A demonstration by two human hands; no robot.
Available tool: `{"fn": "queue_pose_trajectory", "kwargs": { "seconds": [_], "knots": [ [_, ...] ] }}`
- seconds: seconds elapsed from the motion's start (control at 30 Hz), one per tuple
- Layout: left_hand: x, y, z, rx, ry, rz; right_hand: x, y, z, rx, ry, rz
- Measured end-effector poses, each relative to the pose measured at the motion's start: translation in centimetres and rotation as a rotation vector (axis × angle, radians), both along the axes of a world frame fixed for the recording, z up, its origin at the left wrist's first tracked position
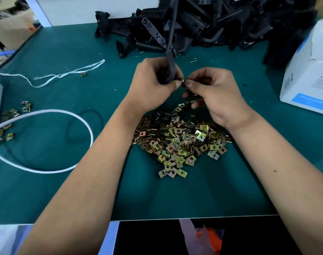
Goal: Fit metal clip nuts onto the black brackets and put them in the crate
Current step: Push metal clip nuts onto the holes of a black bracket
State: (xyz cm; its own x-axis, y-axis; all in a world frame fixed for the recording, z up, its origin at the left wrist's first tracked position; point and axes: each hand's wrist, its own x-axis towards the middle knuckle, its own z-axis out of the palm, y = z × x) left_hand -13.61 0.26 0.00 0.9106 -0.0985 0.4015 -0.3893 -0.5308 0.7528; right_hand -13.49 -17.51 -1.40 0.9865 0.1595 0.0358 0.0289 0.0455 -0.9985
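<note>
Head view: left hand [153,83] gripping black bracket [170,59] at lower end, long arm rising toward far edge of surface [65,190]. Right hand [212,92] pinching clip nut [183,80] between thumb and forefinger, pressing it at bracket end. Loose clip nuts [177,142] lying piled mid-surface under wrists; bracket heap [203,24] sitting at far edge. Crate not identifiable. Judging nut small, light, springy, slippery; holding by flat sides best. Bracket looking stiff, light; gripping near tab steadies it.

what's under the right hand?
Under the right hand: the far edge of the clip nut pile on the green mat. Whatever lies directly beneath the palm is covered.
</note>
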Motion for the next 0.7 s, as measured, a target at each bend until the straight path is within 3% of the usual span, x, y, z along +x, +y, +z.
{"fn": "queue_pose_trajectory", "kwargs": {
  "seconds": [0.17,0.47,0.7],
  "knots": [
    [-0.18,-0.31,-0.09,0.061,-0.057,-0.033,0.33,-0.49,0.20,0.114,0.155,0.020],
    [-0.26,-0.41,-0.52,0.189,-0.104,-0.010,0.62,-0.49,-0.29,0.003,0.101,-0.015],
    [-0.35,0.05,-0.31,0.182,-0.090,-0.020,0.50,-0.57,-0.31,-0.059,0.064,-0.007]
  ]
}}
